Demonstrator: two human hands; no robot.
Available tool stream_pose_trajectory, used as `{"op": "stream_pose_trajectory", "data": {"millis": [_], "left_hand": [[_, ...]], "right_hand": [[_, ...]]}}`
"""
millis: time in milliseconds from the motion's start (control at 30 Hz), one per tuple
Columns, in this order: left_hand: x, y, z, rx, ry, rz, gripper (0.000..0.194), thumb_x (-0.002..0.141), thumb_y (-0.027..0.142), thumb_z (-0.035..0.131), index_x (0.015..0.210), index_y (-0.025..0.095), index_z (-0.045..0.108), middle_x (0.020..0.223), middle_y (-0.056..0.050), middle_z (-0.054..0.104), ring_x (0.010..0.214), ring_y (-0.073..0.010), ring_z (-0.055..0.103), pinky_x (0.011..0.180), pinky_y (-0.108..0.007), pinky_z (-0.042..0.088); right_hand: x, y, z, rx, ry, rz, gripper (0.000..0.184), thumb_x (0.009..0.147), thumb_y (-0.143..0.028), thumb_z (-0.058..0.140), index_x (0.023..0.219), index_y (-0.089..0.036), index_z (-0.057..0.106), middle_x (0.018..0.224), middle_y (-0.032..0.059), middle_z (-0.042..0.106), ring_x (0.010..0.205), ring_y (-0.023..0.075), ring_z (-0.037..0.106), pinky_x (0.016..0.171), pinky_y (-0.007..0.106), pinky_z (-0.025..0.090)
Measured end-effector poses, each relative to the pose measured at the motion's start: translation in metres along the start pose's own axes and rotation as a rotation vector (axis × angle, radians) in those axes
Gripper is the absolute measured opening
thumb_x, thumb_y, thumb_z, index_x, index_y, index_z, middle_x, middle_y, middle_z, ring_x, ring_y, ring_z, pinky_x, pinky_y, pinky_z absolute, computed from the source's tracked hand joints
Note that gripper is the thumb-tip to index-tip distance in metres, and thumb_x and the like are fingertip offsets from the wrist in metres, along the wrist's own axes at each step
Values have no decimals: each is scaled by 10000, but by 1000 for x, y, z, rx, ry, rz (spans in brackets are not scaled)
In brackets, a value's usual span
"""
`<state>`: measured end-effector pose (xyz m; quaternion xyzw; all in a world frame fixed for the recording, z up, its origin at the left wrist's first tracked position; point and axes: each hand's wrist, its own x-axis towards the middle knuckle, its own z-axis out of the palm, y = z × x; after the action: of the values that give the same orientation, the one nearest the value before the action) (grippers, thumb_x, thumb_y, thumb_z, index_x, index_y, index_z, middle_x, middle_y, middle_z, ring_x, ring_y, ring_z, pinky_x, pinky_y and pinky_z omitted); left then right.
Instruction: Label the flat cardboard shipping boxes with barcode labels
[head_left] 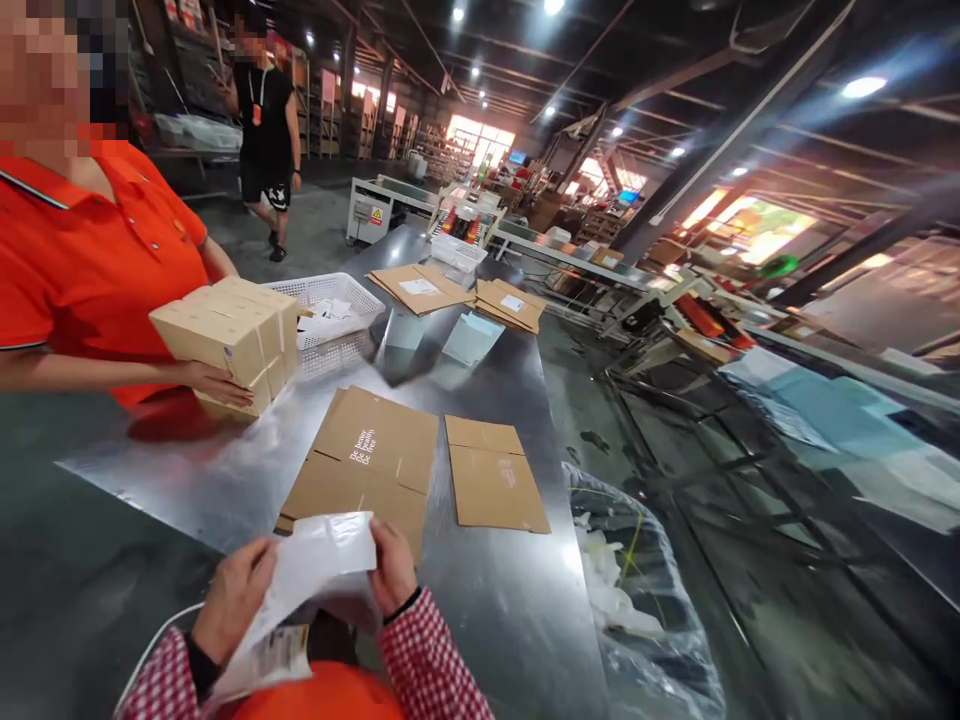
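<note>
White plastic, a thin mailer bag (311, 575), is held at the near edge of the steel table (517, 600) by both hands: the left hand (232, 595) pinches its left side with fingers curled shut, and the right hand (391, 570) grips its right edge the same way. Just beyond it lie a flattened printed carton (364, 465) and a smaller flat carton (495, 485), while across the table a co-worker's hand (217, 382) steadies a stack of tan boxes (229, 335) beside a white basket (334, 305).
</note>
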<state>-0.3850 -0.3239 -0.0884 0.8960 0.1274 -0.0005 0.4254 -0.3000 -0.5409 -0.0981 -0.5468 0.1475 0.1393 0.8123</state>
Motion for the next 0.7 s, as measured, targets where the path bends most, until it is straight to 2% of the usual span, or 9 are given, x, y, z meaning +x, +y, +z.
{"op": "stream_pose_trajectory", "data": {"millis": [133,233,300,367,467,500,533,633,700], "left_hand": [[10,-34,-43,510,-18,3,475,911,364,293,1089,142,674,1064,-159,673,805,-282,701,708,-375,525],[19,-20,-32,650,-93,139,501,905,182,268,1288,163,591,1182,-169,637,883,-276,708,729,-380,535],[31,6,-3,506,-215,271,446,899,196,366,1273,242,604,1196,-119,678,960,-268,707,808,-375,547],[46,29,29,385,-310,317,382,894,230,414,1182,229,664,1054,-116,745,926,-287,717,825,-407,562],[63,41,59,293,-339,354,312,838,243,503,1056,207,722,993,-116,768,966,-284,705,897,-391,556],[65,41,62,271,-334,370,317,831,247,514,1068,209,722,1068,-115,757,1029,-280,687,942,-381,540],[65,38,63,243,-328,389,333,841,256,508,1098,210,715,1161,-113,732,1096,-278,664,989,-383,516],[61,33,62,156,-335,469,369,905,282,428,1148,226,699,1281,-90,679,1174,-260,629,1063,-387,463],[59,32,65,106,-333,526,343,902,299,442,1086,238,725,1197,-77,721,1111,-245,661,1037,-357,485]], "right_hand": [[35,-54,-33,21,84,-101,380,533,-487,835,633,-198,609,608,-22,626,594,145,558,608,284,481],[35,-70,-28,-160,20,-281,328,676,-501,775,758,-191,703,731,11,693,694,160,597,687,295,498],[26,-65,-12,-414,-144,-438,304,823,-486,658,866,-198,746,832,47,727,778,183,630,756,324,506],[18,-56,2,-645,-427,-553,328,893,-482,574,943,-215,760,901,70,742,900,212,653,870,365,500],[22,-51,2,-761,-875,-491,494,866,-632,535,1059,-227,743,1089,94,724,1126,248,608,1050,413,424],[27,-53,-3,-743,-894,-411,584,848,-704,491,1076,-226,737,1137,100,709,1155,256,594,1072,425,407],[34,-55,-9,-720,-814,-317,659,831,-763,441,1066,-223,737,1159,106,699,1156,264,590,1074,439,403],[53,-62,-20,-677,-443,-57,730,821,-812,360,866,-202,758,1001,117,722,1021,279,627,978,466,453],[57,-63,-16,-611,-446,77,642,788,-771,500,739,-176,736,805,94,703,842,248,639,841,420,497]]}}
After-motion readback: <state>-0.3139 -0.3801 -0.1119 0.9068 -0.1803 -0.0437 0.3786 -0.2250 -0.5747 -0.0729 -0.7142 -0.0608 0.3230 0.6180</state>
